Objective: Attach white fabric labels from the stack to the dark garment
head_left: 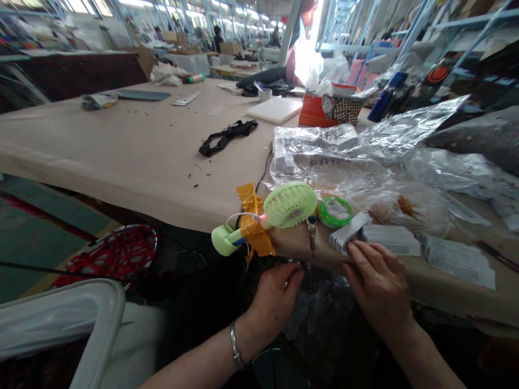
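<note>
My left hand (279, 294) is in front of the table edge, above my lap, its thumb and fingers pressed together. Whatever the pinch may hold is too small to make out. My right hand (379, 283) is at the table's front edge, thumb and fingers closing on the near end of a small stack of white labels (349, 231). Right beside it lie a second stack of printed labels (391, 240) and a fanned-out stack (460, 260). A round green tub (334, 211) with white stuff inside sits just behind the first stack.
A green handheld fan (290, 204) is fixed at the table edge with orange tape (258, 237). Beside it is a small dark-tipped tool (312, 236). Clear plastic bags (336, 162) lie behind, and black fabric (227, 137) is farther left. A white bin (101, 308) stands lower left.
</note>
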`<state>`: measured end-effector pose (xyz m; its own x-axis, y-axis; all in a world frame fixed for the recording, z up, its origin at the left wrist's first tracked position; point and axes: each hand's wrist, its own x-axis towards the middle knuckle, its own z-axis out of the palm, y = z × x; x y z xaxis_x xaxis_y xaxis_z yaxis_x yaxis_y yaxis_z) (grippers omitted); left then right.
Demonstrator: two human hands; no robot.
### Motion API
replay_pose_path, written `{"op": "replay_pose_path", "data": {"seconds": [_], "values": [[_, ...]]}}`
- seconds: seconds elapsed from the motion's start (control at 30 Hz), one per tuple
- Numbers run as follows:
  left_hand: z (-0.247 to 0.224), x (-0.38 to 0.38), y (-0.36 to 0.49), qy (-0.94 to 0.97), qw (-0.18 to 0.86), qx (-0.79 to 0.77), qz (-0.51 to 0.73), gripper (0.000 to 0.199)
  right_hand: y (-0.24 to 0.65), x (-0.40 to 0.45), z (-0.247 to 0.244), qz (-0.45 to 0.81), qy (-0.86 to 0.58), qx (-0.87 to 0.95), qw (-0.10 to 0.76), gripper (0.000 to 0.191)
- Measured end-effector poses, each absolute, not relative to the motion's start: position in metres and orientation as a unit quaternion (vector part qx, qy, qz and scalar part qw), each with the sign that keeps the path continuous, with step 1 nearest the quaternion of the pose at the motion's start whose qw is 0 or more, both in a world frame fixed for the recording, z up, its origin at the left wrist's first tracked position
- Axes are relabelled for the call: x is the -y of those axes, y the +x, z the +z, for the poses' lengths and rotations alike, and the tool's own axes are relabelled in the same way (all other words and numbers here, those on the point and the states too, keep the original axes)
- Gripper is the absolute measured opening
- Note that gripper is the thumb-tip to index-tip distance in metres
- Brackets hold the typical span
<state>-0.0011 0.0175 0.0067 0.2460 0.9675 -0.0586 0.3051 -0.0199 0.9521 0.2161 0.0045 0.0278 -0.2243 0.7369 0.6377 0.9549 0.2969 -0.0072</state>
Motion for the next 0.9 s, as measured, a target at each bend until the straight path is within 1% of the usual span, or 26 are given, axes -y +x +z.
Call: {"op": "replay_pose_path", "data": {"seconds": [0.1, 0.23, 0.33, 0.37, 0.43, 0.5, 0.57, 0.63, 0.73, 0.8, 0.9], "values": [[0.007, -0.015, 0.003, 0.612, 0.499, -0.512, 0.338, 0.021, 0.219, -0.006, 0.024, -0.222, -0.551, 0.761, 0.26, 0.026], [0.019, -0.012, 0.016, 0.551, 0.563, -0.51, 0.346, 0.018, 0.225, -0.004, 0.031, -0.209, -0.536, 0.764, 0.294, 0.017], [0.031, -0.011, 0.032, 0.455, 0.684, -0.466, 0.327, 0.017, 0.227, 0.006, 0.036, -0.184, -0.508, 0.772, 0.335, 0.019], [0.034, -0.01, 0.038, 0.401, 0.739, -0.438, 0.317, 0.02, 0.226, 0.012, 0.037, -0.172, -0.499, 0.777, 0.343, 0.02], [0.038, -0.01, 0.05, 0.283, 0.834, -0.365, 0.303, 0.036, 0.222, 0.026, 0.038, -0.141, -0.48, 0.793, 0.348, 0.022], [0.04, -0.011, 0.062, 0.193, 0.876, -0.314, 0.309, 0.043, 0.217, 0.041, 0.036, -0.109, -0.46, 0.812, 0.342, 0.024], [0.041, -0.012, 0.07, 0.155, 0.876, -0.319, 0.327, 0.037, 0.217, 0.05, 0.034, -0.083, -0.442, 0.829, 0.333, 0.027], [0.043, -0.013, 0.075, 0.16, 0.862, -0.349, 0.331, 0.029, 0.223, 0.051, 0.033, -0.072, -0.438, 0.831, 0.335, 0.03], [0.044, -0.013, 0.076, 0.199, 0.856, -0.38, 0.29, 0.02, 0.243, 0.038, 0.031, -0.116, -0.499, 0.787, 0.343, 0.037], [0.044, -0.013, 0.074, 0.219, 0.849, -0.4, 0.269, 0.019, 0.257, 0.026, 0.03, -0.17, -0.562, 0.75, 0.305, 0.041], [0.042, -0.011, 0.073, 0.23, 0.837, -0.421, 0.264, 0.019, 0.27, 0.016, 0.026, -0.209, -0.604, 0.736, 0.222, 0.036]]}}
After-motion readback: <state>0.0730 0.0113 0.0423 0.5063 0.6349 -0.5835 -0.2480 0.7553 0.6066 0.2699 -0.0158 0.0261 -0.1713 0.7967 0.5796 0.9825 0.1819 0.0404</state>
